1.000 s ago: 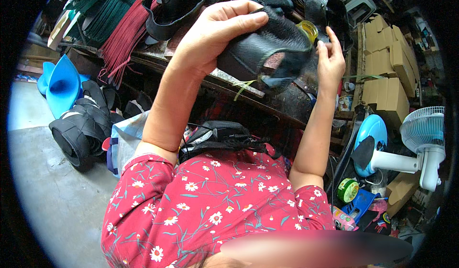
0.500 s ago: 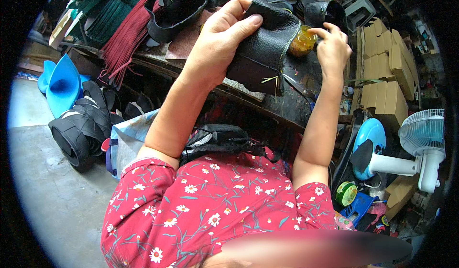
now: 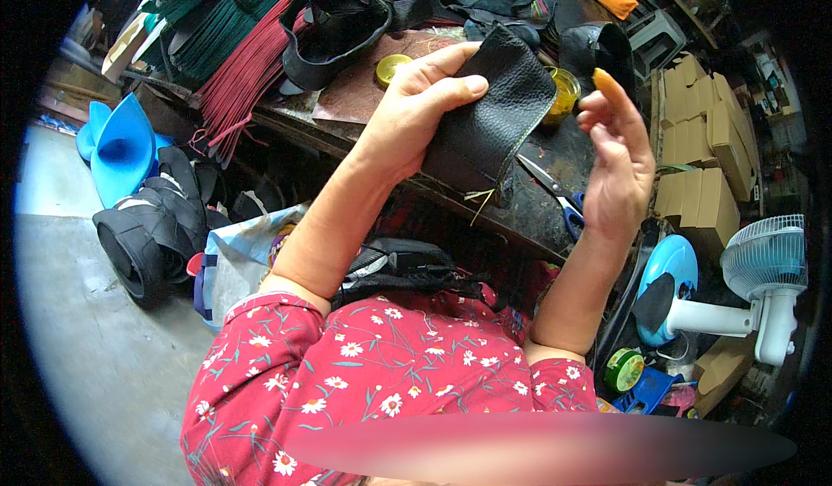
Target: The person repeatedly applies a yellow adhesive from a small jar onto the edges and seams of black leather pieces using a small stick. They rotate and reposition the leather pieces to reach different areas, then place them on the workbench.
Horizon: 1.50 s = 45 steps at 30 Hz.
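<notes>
A piece of black pebbled leather, with stitching along its edge, is pinched at its upper left by my left hand. Loose yellowish thread ends hang from its lower edge. My right hand is raised to the right of the leather, index finger stretched up and the other fingers loosely bent, holding nothing. A thick yellow-orange paste coats that fingertip. Between hand and leather stands a glass jar of yellow paste, partly covered by the leather. Scissors with blue handles lie on the dark workbench below.
A yellow lid rests on a reddish-brown sheet. Black leather bands, red cords and green cords crowd the far left. To the right are cardboard boxes and a white fan.
My right hand has left the jar and come nearer, its index fingertip now coated with yellow paste. The leather has tilted slightly in my left hand. The yellow lid and more of the scissors now show.
</notes>
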Each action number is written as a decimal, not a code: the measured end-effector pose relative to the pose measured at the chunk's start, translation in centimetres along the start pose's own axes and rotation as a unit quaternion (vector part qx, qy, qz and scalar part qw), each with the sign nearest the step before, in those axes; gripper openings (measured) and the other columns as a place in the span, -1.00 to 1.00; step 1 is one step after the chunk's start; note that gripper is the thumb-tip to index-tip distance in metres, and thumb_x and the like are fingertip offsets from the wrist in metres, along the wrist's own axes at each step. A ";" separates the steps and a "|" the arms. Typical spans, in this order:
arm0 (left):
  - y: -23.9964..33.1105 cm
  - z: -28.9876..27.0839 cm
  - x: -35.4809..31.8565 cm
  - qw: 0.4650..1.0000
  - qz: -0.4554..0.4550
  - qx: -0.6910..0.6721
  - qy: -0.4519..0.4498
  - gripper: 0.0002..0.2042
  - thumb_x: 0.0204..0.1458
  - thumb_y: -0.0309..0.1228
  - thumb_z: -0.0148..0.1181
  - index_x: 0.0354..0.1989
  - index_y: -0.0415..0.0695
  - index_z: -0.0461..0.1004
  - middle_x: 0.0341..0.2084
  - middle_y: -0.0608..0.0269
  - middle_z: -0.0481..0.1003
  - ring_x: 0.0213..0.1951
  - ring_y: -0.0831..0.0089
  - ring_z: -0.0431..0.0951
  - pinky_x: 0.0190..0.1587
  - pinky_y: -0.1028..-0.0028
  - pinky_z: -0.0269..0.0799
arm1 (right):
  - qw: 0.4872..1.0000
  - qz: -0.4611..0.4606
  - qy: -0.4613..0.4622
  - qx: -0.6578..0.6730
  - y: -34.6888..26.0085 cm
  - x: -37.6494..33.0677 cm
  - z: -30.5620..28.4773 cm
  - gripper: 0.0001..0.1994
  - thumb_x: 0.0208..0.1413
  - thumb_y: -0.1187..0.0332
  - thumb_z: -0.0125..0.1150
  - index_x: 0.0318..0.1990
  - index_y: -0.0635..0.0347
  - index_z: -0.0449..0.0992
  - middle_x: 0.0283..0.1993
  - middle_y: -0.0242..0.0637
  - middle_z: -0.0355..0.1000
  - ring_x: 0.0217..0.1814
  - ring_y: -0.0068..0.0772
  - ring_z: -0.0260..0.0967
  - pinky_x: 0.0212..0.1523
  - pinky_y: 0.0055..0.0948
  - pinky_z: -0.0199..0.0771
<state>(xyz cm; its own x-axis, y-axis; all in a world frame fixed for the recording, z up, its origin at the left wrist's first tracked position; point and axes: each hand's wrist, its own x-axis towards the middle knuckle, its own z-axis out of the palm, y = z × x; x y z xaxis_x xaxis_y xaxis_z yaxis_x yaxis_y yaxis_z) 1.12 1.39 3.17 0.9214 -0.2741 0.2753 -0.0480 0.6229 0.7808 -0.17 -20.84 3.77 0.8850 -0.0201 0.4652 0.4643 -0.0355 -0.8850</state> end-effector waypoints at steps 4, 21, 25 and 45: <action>-0.1 0.2 -0.2 1.000 0.005 -0.009 -0.021 -0.61 0.13 -0.48 0.13 0.15 -0.32 0.39 -0.10 0.21 0.56 -0.19 0.62 0.57 -0.11 0.60 0.51 | 0.996 0.042 -0.054 0.063 -0.5 -0.9 2.7 -0.54 0.06 0.55 0.01 0.17 0.28 0.47 -0.12 -0.40 0.41 -0.05 -0.59 0.32 0.10 -0.57 0.27; -0.6 0.8 0.1 1.000 0.005 0.018 0.009 -0.68 0.17 -0.51 0.13 0.09 -0.34 0.42 -0.18 0.25 0.57 -0.22 0.63 0.56 -0.15 0.62 0.51 | 0.997 -0.024 -0.073 0.000 0.4 -2.4 2.5 -0.59 0.07 0.59 0.01 0.09 0.23 0.55 -0.11 -0.38 0.39 -0.08 -0.61 0.32 -0.03 -0.66 0.28; -0.6 1.1 0.2 0.999 0.032 0.038 0.014 -0.70 0.19 -0.51 0.10 0.08 -0.35 0.42 -0.20 0.25 0.57 -0.26 0.65 0.56 -0.20 0.63 0.52 | 0.991 -0.062 -0.100 -0.061 0.0 -2.9 2.4 -0.58 -0.03 0.64 0.08 0.02 0.18 0.61 -0.16 -0.30 0.41 -0.11 -0.46 0.36 -0.07 -0.56 0.34; -0.7 1.0 0.3 0.996 0.079 0.048 0.013 -0.66 0.18 -0.52 0.11 0.12 -0.33 0.41 -0.14 0.23 0.57 -0.20 0.62 0.56 -0.12 0.60 0.51 | 0.864 -0.329 -0.068 -0.374 -0.1 -3.2 2.4 -0.63 -0.11 0.44 0.21 -0.14 -0.26 0.69 -0.16 -0.44 0.44 -0.37 -0.45 0.29 -0.24 -0.41 0.24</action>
<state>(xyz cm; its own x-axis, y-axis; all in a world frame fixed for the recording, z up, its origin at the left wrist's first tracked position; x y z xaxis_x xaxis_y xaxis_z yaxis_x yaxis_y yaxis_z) 1.07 0.18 3.30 0.9091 -0.1592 0.3850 -0.2283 0.5827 0.7800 -2.98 -18.38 2.27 0.4563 0.3665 0.8108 0.7621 -0.6313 -0.1435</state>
